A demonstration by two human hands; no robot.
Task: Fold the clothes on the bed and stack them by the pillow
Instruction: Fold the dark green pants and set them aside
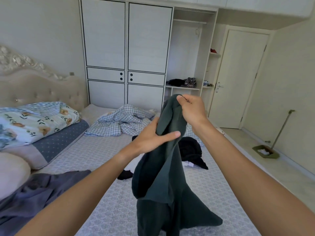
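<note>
Dark green garment (163,176) hangs over the bed (109,201), its hem below both hands. Right hand (192,111) has its grip clamped on the top edge; left hand (153,137) clasps the cloth just beneath.

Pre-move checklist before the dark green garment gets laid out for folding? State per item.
1. Right hand pinches the top edge of the dark green garment: ok.
2. Left hand holds the garment lower down, thumb across the cloth: ok.
3. Garment hangs straight, untwisted: not ok, it is bunched and folded on itself.
4. Free patch of bed in front to lay it flat: ok.
5. Black clothes kept apart from the held garment: cannot tell, the garment hides part of them.
6. Spot by the floral pillow ready for a stack: cannot tell.
</note>
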